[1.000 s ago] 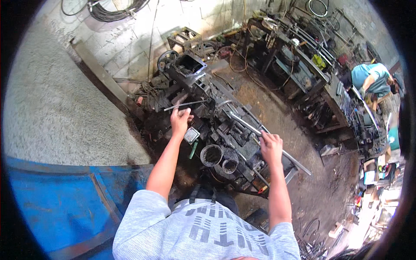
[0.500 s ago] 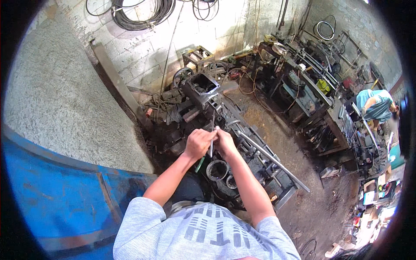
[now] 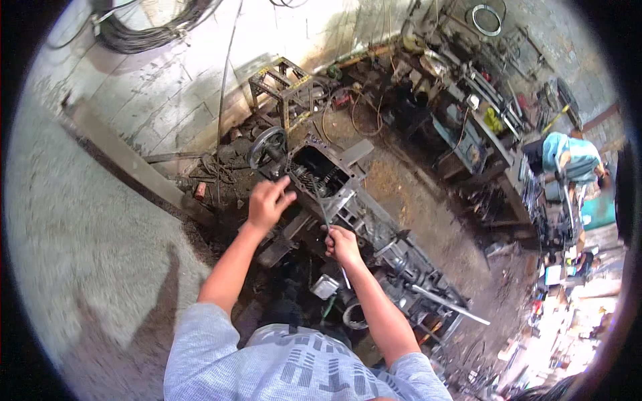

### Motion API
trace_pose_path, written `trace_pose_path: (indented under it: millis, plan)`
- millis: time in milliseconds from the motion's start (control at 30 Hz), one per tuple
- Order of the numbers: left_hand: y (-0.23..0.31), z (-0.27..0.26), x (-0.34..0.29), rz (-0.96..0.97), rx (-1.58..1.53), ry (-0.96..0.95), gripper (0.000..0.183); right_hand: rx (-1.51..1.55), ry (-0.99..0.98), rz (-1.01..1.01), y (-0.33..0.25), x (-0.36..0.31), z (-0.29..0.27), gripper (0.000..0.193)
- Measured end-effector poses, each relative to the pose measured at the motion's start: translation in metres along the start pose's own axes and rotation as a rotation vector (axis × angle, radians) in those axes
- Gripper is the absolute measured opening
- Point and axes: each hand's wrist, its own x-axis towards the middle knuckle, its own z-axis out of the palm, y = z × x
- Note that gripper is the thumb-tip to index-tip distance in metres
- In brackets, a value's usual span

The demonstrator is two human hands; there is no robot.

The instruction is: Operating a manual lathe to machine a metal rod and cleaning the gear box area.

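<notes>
My right hand (image 3: 342,244) is closed around a thin metal rod (image 3: 326,215). The rod's upper end reaches toward the open gear housing (image 3: 342,194) of a greasy machine that looks like a lathe, and its pale lower end sticks out below my fist. Inside the housing, gears (image 3: 307,180) show. Fingers apart and holding nothing, my left hand (image 3: 269,204) hovers at the housing's left side, just below a handwheel (image 3: 268,148). A small silvery box-shaped part (image 3: 325,287) and a round metal ring (image 3: 354,315) lie below my right hand.
A long pale bar (image 3: 451,305) juts from the machine's right end. A yellowish metal frame stand (image 3: 284,80) is near the wall, beneath coiled cable (image 3: 154,30). To the right, a cluttered workbench (image 3: 518,180) runs beside another person in a blue-green top (image 3: 570,157).
My left hand has come off the rod and moved forward and left toward the housing, its fingers opening. My right hand keeps hold of the rod. The view has shifted and turned.
</notes>
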Motion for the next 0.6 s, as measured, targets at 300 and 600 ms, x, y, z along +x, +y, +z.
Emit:
trace_pose_path:
  millis: [300,600]
  plan:
    - [-0.151,0.066,0.130,0.114,0.180,-0.253,0.029,0.356,0.307,0.046,-0.013,0.011,0.065,0.026]
    - [-0.187,0.097,0.129,0.044,0.394,-0.668,0.047,0.482,0.408,0.053,-0.016,0.007,0.097,0.025]
